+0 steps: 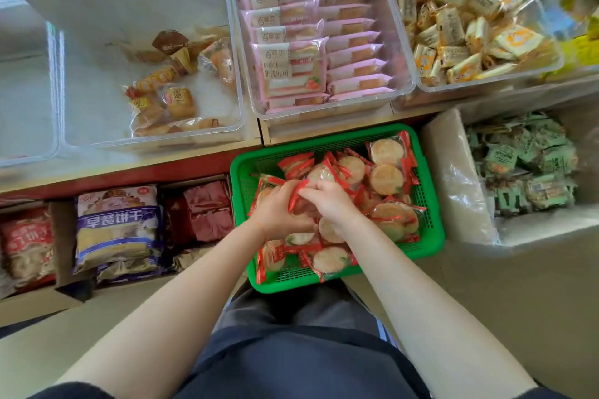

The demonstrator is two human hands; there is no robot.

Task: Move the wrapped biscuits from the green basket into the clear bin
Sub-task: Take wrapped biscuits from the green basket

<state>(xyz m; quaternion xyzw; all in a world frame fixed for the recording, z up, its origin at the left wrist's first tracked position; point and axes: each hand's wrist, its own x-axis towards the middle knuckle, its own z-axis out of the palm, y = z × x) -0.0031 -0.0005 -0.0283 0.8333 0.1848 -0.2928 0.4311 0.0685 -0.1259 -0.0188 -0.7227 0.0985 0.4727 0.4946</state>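
A green basket (424,204) sits in front of me, holding several round biscuits in clear wrappers with red ends (385,180). Both hands are down inside it, close together over the pile. My left hand (278,209) curls its fingers round a bunch of wrapped biscuits. My right hand (329,201) grips packets right beside it, its fingertips meeting the left hand's. A clear bin (136,26) at the upper left holds a few brown and orange wrapped cakes and has much bare floor. Biscuits under the hands are hidden.
A clear bin of pink wrapped cakes (291,52) stands behind the basket, and one of yellow-white packets (463,26) to its right. A box of green packets (525,162) is at right. Cartons with bagged snacks (118,227) lie at lower left.
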